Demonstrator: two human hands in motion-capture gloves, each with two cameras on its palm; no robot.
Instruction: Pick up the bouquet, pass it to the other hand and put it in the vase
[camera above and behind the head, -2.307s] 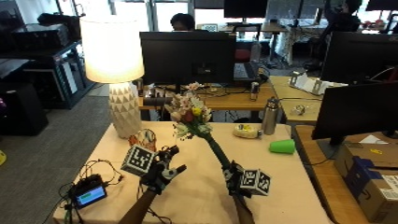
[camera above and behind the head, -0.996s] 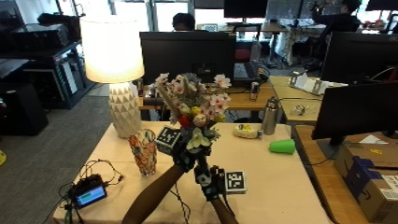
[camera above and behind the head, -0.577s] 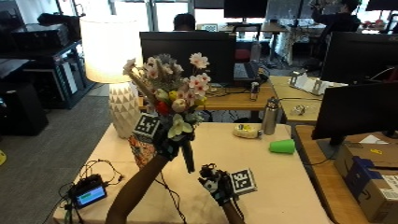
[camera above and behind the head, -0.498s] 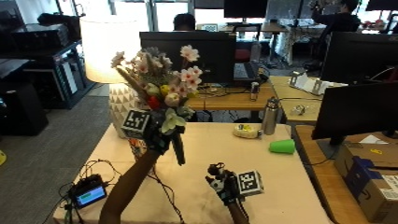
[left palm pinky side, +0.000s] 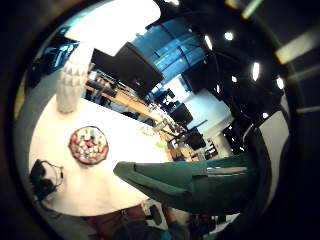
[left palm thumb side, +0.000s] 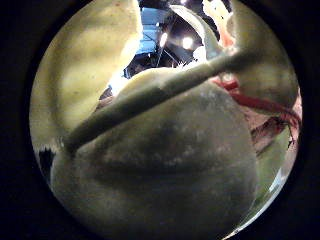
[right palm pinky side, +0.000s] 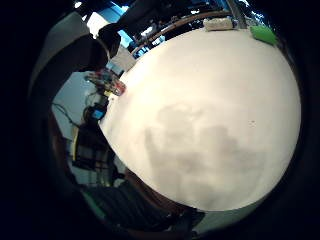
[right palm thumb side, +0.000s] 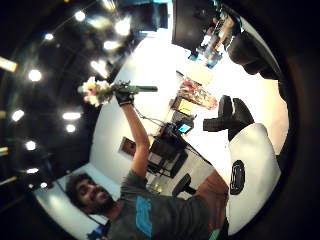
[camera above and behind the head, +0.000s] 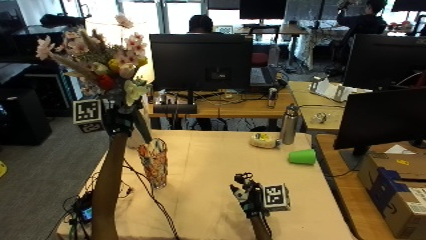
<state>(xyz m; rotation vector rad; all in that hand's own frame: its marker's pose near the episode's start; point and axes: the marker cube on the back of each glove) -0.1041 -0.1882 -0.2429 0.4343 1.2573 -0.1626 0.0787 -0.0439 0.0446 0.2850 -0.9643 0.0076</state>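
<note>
My left hand (camera above and behind the head: 120, 122) was raised high, well above the table (camera above and behind the head: 206, 200), and its fingers were curled round the stem of the one bouquet (camera above and behind the head: 100, 60). The flowers stood above my grip, and the dark green stem end pointed down and a little to the right below it. In the left thumb side palm view the stem (left palm thumb side: 150, 95) crossed close in front of the palm, with pale leaves around it.

My right hand (camera above and behind the head: 247, 195) held nothing. It was low over the table, far below and to the right of the left hand, with its fingers loosely spread. In the right thumb side palm view two of its fingers (right palm thumb side: 231, 114) showed free, not touching anything.

There was one vase (camera above and behind the head: 154, 162), with a coloured pattern, standing upright on the table. It was below my left hand and slightly to its right, and the stem end was above its mouth, apart from it. From the left palm I saw its open mouth (left palm pinky side: 88, 145) from above.

Farther from my hands I counted one white lamp base (left palm pinky side: 69, 82), one steel bottle (camera above and behind the head: 288, 125), one green cup (camera above and behind the head: 302, 157) on its side, and one small device with cables (camera above and behind the head: 85, 212) at the table edge near my left arm.
</note>
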